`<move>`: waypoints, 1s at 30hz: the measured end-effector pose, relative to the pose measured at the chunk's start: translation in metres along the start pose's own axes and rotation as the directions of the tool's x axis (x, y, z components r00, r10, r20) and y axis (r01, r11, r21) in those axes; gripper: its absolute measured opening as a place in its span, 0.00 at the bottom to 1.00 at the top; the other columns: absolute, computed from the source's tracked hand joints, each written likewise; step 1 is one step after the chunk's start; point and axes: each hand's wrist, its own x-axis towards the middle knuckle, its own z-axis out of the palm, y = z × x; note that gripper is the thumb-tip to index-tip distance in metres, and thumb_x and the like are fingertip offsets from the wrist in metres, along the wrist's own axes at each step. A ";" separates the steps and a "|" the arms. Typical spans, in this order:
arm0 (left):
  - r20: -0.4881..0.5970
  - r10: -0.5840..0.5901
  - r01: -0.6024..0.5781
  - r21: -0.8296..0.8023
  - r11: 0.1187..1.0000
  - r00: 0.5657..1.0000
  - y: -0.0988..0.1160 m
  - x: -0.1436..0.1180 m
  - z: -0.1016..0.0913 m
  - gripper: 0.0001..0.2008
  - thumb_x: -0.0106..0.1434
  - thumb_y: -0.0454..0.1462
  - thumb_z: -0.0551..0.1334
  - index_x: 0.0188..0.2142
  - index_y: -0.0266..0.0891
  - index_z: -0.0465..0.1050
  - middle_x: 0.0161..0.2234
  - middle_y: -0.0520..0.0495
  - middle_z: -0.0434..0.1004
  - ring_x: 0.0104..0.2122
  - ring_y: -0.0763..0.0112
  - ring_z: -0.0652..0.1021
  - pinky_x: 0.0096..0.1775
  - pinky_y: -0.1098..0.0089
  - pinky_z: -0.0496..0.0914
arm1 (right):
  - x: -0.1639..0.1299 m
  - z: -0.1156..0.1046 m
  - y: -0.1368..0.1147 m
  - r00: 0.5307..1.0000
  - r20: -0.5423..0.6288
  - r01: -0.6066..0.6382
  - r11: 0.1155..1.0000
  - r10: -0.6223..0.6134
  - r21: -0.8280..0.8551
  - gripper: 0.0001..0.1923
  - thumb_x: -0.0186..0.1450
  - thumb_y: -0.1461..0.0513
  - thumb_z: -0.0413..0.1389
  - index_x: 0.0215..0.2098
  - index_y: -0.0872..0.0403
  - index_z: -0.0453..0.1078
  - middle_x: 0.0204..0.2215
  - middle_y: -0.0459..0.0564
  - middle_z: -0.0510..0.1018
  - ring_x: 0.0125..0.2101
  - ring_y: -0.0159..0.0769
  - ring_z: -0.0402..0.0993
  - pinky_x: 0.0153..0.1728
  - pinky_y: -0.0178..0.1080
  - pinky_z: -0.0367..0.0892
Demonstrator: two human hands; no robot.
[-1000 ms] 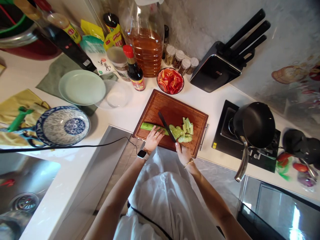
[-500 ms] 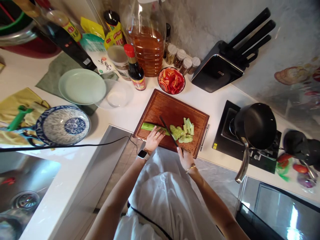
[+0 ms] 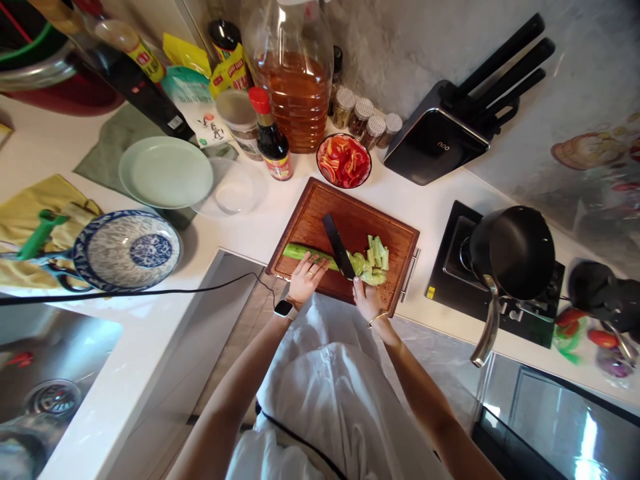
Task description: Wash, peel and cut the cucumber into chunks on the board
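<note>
A wooden cutting board (image 3: 320, 207) lies on the counter in front of me. On it, my left hand (image 3: 306, 275) holds down a long green vegetable (image 3: 296, 251), cucumber-like, with the fingers pressed over its right part. My right hand (image 3: 367, 299) grips the handle of a black knife (image 3: 338, 244). Its blade slants across the vegetable's right end, its flat face turned up. Thin green slices (image 3: 373, 275) lie right of the blade, partly hidden by it. Behind them is a small pile of cut green sticks (image 3: 377, 253).
A bowl of cut red peppers (image 3: 345, 161) stands behind the board, beside a soy sauce bottle (image 3: 275, 143) and a knife block (image 3: 435, 140). Plates and a patterned bowl (image 3: 127, 250) are left. A pan (image 3: 515, 257) sits on the stove at right. The sink (image 3: 95, 333) is lower left.
The knife blade has tilted so that its flat face shows, and its tip has shifted away from me. It now covers part of the slices. My left hand stays on the vegetable.
</note>
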 end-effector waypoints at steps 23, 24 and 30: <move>0.010 0.035 -0.036 0.089 0.995 0.999 0.002 0.003 -0.008 0.18 0.68 0.32 0.52 0.53 0.46 0.72 0.46 0.48 0.79 0.51 0.62 0.74 0.59 0.53 0.64 | 0.009 0.021 0.009 1.000 0.019 0.002 0.998 -0.001 -0.062 0.32 0.71 0.47 0.35 0.30 0.55 0.73 0.24 0.54 0.77 0.27 0.36 0.74 0.30 0.33 0.62; 0.008 0.043 -0.043 0.097 0.994 0.999 0.002 0.004 -0.009 0.18 0.68 0.32 0.52 0.53 0.46 0.72 0.46 0.48 0.79 0.51 0.62 0.74 0.59 0.53 0.64 | 0.011 0.023 0.009 1.000 0.016 0.011 0.999 -0.011 -0.037 0.33 0.71 0.47 0.34 0.29 0.55 0.73 0.22 0.53 0.77 0.26 0.35 0.74 0.30 0.33 0.62; 0.004 0.063 -0.063 0.102 0.993 0.998 0.001 0.005 -0.012 0.18 0.68 0.32 0.52 0.53 0.46 0.72 0.46 0.48 0.79 0.51 0.63 0.75 0.59 0.55 0.64 | 0.002 0.010 0.005 0.999 0.019 -0.035 0.998 0.034 0.060 0.37 0.70 0.45 0.29 0.22 0.55 0.69 0.15 0.50 0.71 0.22 0.33 0.71 0.27 0.32 0.61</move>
